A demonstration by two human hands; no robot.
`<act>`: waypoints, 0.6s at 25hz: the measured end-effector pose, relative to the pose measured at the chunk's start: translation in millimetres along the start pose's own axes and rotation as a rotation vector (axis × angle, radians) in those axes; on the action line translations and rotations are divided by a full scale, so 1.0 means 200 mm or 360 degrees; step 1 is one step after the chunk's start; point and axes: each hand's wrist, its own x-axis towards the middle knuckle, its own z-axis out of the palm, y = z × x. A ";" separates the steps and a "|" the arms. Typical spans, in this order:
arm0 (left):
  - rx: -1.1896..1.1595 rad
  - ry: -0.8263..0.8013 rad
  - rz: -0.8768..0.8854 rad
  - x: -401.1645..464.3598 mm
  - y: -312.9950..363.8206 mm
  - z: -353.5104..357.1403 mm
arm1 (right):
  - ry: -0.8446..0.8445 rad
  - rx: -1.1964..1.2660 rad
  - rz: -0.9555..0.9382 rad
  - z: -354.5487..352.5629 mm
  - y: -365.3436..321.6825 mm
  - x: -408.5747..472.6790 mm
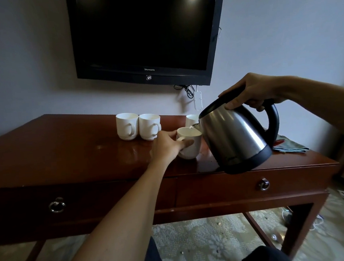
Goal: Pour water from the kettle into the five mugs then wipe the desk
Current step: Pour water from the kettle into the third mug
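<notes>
We note a kettle [237, 137] of brushed steel with a black plastic lid, looped handle and base band, its body rounded and tapering upward. It is held clear above the right part of the desk [65, 152], tilted with its long axis leaning left, spout down over a mug [190, 144]. The right hand [251, 94] is wrapped round the top of the handle, thumb lying along the lid. The left hand [166, 146] curls round the handle side of that glazed white mug, which stands on the desk near the front edge. Two more white mugs [138, 127] stand touching further back, handles toward us; another [192, 120] shows partly behind the spout. The desk is glossy red-brown wood with ring pulls. A crumpled green cloth [291, 146] lies at the right end
</notes>
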 end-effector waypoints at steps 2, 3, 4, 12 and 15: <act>-0.0013 -0.0005 0.0000 0.01 -0.01 0.00 | 0.0007 0.0007 0.0007 0.00 0.00 0.00; -0.0008 -0.0007 0.0006 0.01 -0.01 0.01 | 0.0009 0.0010 0.0012 0.00 0.00 0.00; 0.0011 -0.0011 0.0025 0.02 -0.01 0.01 | 0.0012 0.0016 0.0018 0.00 0.00 0.00; -0.0002 -0.0043 0.0033 0.01 -0.01 0.01 | 0.0019 0.0019 0.0012 0.01 -0.01 -0.01; -0.0065 -0.0076 0.0044 0.03 -0.02 0.01 | 0.0007 0.0027 0.0021 0.01 -0.01 0.00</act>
